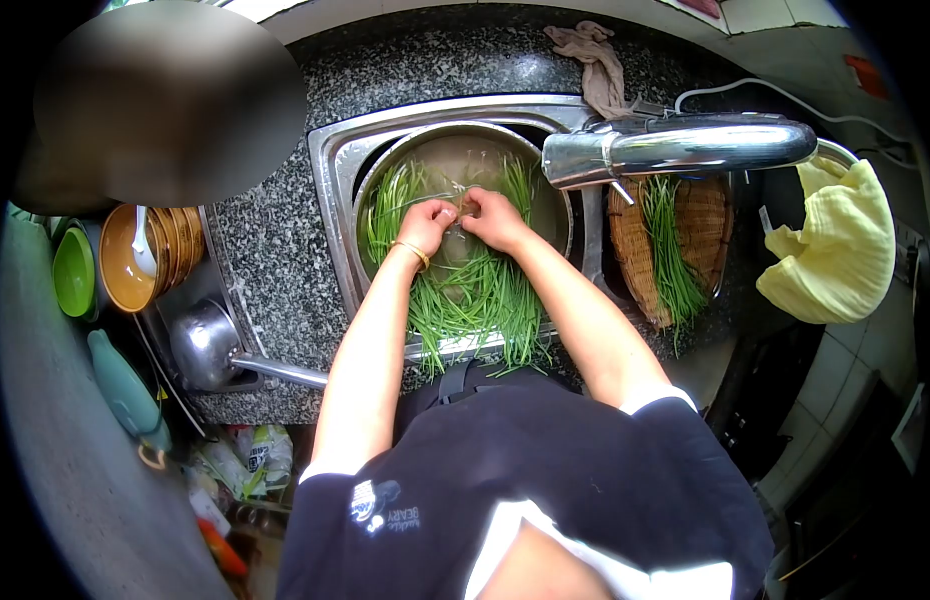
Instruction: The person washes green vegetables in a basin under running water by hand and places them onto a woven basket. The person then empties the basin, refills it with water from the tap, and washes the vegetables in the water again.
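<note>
Long green chives (475, 295) lie in a round metal basin (560, 225) of cloudy water, with many draped over its near rim. My left hand (425, 226) is over the middle of the basin, its thumb and fingers pinched on thin chives. Close beside it, my right hand (493, 218) pinches at the same spot, fingertips nearly touching the left ones. The fingers partly hide the strands between them. More chives stand against the basin's left and far right sides.
The basin sits in a steel sink (330, 165). A chrome faucet (685, 148) reaches in from the right. Beyond it, a woven basket (635, 245) bears another bunch of chives. A ladle-like metal pot (205, 345), stacked brown bowls (125, 260) and a yellow cloth (835, 250) stand around.
</note>
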`<state>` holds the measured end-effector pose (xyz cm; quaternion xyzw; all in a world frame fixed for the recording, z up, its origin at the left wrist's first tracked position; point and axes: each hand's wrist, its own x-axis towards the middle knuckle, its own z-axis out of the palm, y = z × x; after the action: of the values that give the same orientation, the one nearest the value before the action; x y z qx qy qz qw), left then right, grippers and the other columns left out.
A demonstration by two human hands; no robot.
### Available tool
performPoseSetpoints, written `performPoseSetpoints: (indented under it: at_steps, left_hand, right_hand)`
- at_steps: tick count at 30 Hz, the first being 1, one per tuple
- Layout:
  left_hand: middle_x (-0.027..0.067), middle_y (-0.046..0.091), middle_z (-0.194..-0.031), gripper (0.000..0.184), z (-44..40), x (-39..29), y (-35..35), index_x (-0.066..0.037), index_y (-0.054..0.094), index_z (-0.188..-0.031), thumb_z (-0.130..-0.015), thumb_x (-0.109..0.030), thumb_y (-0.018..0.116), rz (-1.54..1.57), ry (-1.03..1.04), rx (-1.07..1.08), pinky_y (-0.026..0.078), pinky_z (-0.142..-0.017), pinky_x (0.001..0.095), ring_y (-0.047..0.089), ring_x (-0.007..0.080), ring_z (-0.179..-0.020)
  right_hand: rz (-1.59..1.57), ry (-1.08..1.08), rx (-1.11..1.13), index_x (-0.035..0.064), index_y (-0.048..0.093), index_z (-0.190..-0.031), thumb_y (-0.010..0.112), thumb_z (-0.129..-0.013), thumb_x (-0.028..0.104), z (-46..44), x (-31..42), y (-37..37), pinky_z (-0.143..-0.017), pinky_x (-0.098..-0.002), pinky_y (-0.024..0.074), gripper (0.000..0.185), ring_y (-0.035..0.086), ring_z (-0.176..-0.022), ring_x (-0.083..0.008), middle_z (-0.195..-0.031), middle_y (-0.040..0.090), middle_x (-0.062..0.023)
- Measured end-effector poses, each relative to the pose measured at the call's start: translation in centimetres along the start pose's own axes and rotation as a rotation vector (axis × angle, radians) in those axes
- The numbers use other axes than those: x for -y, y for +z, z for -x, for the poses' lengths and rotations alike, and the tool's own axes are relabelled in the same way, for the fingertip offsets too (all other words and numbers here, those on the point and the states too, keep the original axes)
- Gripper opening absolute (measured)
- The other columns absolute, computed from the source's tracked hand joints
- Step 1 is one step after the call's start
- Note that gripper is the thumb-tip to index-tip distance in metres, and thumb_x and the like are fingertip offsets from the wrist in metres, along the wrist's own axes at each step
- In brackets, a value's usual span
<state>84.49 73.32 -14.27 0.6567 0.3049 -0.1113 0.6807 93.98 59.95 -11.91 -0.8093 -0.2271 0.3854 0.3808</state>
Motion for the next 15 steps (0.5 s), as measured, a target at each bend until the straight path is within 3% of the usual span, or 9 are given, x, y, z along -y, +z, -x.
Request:
performPoseSetpoints:
  at_steps: [7, 11, 13, 15]
  left_hand:
    - [0.0156, 0.063, -0.083, 0.018, 0.2, -0.2, 0.7, -0.001, 0.06, -0.09, -0.085, -0.018, 0.058, -0.273, 0.123, -0.218, 0.047, -0.072, 0.0335, 0.061, 0.0254, -0.076]
    - [0.0146, 0.063, -0.08, 0.018, 0.5, -0.9, 0.7, -0.001, 0.06, -0.09, -0.085, -0.018, 0.057, -0.241, 0.078, -0.169, 0.048, -0.071, 0.0344, 0.061, 0.0261, -0.075]
    - [0.0062, 0.059, -0.073, 0.017, 0.4, -0.5, 0.8, -0.002, 0.06, -0.088, -0.086, -0.018, 0.058, -0.18, 0.079, -0.159, 0.045, -0.065, 0.0274, 0.054, 0.0131, -0.068]
    - [0.0056, 0.06, -0.073, 0.016, 0.3, -0.3, 0.9, -0.002, 0.06, -0.087, -0.085, -0.018, 0.059, -0.207, 0.1, -0.174, 0.045, -0.065, 0.027, 0.054, 0.0124, -0.068]
  right_hand:
    - [-0.176, -0.001, -0.059, -0.0007, 0.061, -0.095, 0.063, -0.077, 0.011, -0.5, -1.2, 0.5, -0.069, -0.0272, 0.0474, 0.022, 0.059, -0.072, -0.0132, -0.079, 0.064, -0.0076]
    - [-0.145, 0.004, -0.029, -0.0004, 0.063, -0.09, 0.059, -0.081, 0.01, -0.4, -1.1, 0.1, -0.067, -0.0269, 0.0466, 0.014, 0.057, -0.069, -0.0113, -0.075, 0.063, -0.006]
    - [-0.163, 0.0, -0.021, -0.0004, 0.062, -0.089, 0.059, -0.082, 0.01, -0.4, -1.1, 0.2, -0.066, -0.0268, 0.0463, 0.014, 0.056, -0.068, -0.0111, -0.074, 0.062, -0.0056]
    - [-0.18, -0.003, -0.015, -0.0004, 0.062, -0.089, 0.059, -0.082, 0.01, -0.5, -1.3, 0.1, -0.065, -0.0266, 0.046, 0.013, 0.056, -0.067, -0.0108, -0.072, 0.062, -0.0051]
